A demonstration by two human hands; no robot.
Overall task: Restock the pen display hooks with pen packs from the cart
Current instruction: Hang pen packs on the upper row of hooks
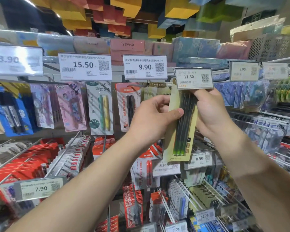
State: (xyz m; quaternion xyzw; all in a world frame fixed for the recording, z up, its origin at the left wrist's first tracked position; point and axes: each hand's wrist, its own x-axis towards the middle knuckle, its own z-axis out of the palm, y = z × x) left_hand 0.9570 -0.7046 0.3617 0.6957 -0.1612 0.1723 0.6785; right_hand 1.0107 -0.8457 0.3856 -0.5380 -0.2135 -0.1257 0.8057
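A pale green pen pack (pixel 181 131) with three dark green pens hangs upright in front of the display, its top hidden behind the 11.50 price tag (pixel 193 79). My left hand (pixel 151 118) pinches the pack's left edge, thumb across the front. On the pack's right side my right hand (pixel 209 113) grips it, fingers curled up near the top by the tag. Matching packs (pixel 155 91) hang on the hook just behind, left of the tag. The cart is out of view.
Rows of hooks carry other pen packs: a 9.90 tag (pixel 145 66) and a 15.50 tag (pixel 85 66) above at left, red packs (pixel 32 158) below left, an 8.50 tag (pixel 200 159) under the held pack. Bare hook rods (pixel 258 121) jut out at right.
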